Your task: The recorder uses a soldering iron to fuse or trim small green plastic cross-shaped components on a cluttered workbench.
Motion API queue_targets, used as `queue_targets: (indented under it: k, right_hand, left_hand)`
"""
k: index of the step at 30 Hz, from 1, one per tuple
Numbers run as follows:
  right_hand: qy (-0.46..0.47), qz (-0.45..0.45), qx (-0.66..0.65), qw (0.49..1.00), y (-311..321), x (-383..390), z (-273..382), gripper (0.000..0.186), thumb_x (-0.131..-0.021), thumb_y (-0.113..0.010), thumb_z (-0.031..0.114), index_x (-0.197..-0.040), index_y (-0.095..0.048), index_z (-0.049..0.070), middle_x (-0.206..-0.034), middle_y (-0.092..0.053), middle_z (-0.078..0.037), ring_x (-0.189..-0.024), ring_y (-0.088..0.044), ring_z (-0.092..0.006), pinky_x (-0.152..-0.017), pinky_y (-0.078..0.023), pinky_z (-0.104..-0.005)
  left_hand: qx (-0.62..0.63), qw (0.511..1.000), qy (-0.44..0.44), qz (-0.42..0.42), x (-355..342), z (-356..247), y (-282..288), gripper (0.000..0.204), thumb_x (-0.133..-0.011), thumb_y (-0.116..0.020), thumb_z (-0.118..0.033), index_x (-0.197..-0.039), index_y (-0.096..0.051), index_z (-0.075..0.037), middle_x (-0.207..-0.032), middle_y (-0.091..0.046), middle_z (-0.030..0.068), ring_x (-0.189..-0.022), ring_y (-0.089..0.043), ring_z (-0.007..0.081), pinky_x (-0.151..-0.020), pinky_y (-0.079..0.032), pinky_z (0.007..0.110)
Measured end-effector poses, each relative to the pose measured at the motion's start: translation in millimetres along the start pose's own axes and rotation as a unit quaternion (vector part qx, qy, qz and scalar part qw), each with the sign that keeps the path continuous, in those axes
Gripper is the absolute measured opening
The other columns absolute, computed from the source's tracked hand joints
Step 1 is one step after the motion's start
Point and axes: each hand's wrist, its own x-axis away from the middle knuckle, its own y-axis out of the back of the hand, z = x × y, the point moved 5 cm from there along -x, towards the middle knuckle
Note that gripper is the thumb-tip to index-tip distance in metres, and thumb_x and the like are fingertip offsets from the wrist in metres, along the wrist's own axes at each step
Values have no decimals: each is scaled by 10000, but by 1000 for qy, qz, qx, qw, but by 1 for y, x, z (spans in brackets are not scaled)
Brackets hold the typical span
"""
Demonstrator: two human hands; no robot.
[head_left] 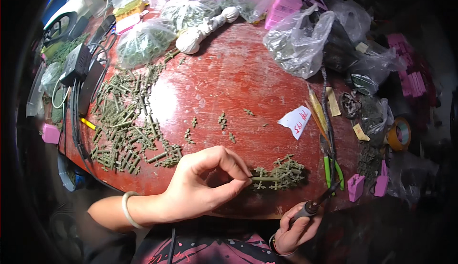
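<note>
Near the table's front edge, my left hand (pixel 205 180) pinches one end of a green stem between thumb and forefinger. Many small cross-shaped green pieces branch from this stem, making a small wax-like tree (pixel 281 174) that points to the right. My right hand (pixel 298 230), lower and further right, is wrapped round the dark handle of a pen-like tool (pixel 307 209). The tool slants up to the right, apart from the tree. Several loose green pieces (pixel 222 121) lie beyond my left hand.
A wide heap of green stems (pixel 126 125) covers the table's left side. Plastic bags (pixel 300 40) and a white cloth bundle (pixel 200 32) line the back. At right are green-handled pliers (pixel 327 171), a black cable (pixel 330 106), a paper scrap (pixel 295 121), tape (pixel 400 134) and pink blocks (pixel 356 187).
</note>
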Motion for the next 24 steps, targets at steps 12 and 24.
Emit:
queue_targets:
  k: [12,24]
  right_hand:
    - [-35,-77,-41,996,4,-7,3,423,-1045,-535,400,-1075,-473,-17,-807,-489,-60,-389,-293,-43,-340,-184,-186]
    - [-29,-64,-43,997,3,-9,0,448,-1030,-554,415,-1083,-465,-21,-788,-496,-57,-396,-300,-44,-343,-186,-184]
  left_hand:
    - [33,990,98,90,-42,31,-51,71,-911,-697,34,-892,-639,-3,-939,-692,54,-868,-633,95,-770,-523,258]
    - [-42,990,107,83,-46,31,-42,74,-898,-722,6,-894,-650,-9,-950,-690,61,-873,-637,108,-774,-521,265]
